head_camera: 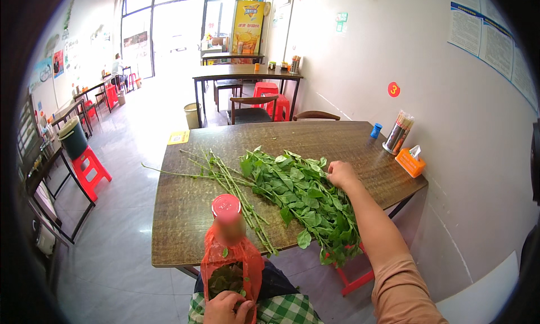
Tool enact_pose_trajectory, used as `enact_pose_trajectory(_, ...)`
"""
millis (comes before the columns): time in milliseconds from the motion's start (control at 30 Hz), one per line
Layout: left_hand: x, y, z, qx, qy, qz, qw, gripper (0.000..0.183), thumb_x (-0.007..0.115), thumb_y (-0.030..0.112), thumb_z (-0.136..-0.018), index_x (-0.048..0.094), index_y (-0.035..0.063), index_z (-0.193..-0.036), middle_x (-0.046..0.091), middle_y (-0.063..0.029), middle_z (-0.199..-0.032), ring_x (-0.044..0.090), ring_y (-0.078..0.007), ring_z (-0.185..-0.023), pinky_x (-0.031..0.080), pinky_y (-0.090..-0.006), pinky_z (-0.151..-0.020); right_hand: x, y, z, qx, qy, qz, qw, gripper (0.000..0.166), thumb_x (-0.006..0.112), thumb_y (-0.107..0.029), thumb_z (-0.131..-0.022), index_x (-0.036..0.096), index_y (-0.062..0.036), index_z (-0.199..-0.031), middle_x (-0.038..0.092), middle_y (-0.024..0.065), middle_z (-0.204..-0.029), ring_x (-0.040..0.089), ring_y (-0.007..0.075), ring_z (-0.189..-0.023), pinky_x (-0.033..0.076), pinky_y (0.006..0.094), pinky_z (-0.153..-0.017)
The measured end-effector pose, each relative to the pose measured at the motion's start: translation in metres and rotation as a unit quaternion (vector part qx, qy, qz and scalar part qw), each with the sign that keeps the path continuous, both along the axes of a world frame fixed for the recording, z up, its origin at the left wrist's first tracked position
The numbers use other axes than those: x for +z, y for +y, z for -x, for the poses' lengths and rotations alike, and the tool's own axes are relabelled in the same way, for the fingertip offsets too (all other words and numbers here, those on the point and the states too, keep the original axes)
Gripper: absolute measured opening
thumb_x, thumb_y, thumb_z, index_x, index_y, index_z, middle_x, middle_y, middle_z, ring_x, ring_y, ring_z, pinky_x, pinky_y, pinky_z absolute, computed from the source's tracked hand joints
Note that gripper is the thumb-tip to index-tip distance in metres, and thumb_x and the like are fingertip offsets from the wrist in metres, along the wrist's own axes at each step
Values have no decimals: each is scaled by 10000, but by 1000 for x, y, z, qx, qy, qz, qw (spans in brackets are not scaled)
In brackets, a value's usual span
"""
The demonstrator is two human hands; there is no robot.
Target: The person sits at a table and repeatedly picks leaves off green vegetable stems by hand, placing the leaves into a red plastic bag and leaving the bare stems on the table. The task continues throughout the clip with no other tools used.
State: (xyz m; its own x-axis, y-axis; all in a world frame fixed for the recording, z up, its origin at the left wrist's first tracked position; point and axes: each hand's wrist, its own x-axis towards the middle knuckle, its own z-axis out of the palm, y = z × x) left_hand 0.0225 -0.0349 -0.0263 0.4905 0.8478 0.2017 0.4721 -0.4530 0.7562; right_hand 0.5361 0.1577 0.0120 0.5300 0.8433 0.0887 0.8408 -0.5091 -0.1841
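A large heap of leafy green stems (303,189) lies across the wooden table (181,222) and hangs over its near edge. My right hand (341,175) is at the heap's far right side, its fingertips touching the greens; whether they grip a stem is hard to tell. Bare stripped stems (236,184) lie to the left of the heap. In my lap, a red plastic bag (253,260) with leaves (225,277) in it stands below a red-lidded container (227,205), partly blurred. My left hand (230,307) rests at the bag's near opening, fingers curled by the leaves, its grip partly hidden.
An orange tissue box (410,162), a holder of chopsticks (396,134) and a small blue container (376,130) stand by the wall. A yellow card (178,137) lies at the far left corner. Chairs (253,110) stand beyond, and a red stool (90,172) at left holds a bucket.
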Motion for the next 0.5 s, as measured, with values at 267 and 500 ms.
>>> enact_pose_trajectory(267, 2, -1, 1, 12, -5, -3, 1000, 203, 737, 213, -949, 732, 10, -955, 718, -186, -975, 688, -392, -935, 552, -455, -827, -8, -4, -48, -14, 72, 102, 992, 321, 817, -142, -726, 782, -87, -1040, 781, 121, -953, 737, 257, -863, 579, 414, -773)
enact_pose_trajectory(500, -1, -3, -1, 15, 7, -8, 1000, 227, 734, 227, -951, 736, 1, -973, 724, -182, -981, 686, -386, -952, 547, -459, -848, 24, -33, -59, -43, 275, -180, 943, 260, 841, -223, -798, 737, -33, -941, 725, 111, -844, 648, 225, -755, 533, 403, -710)
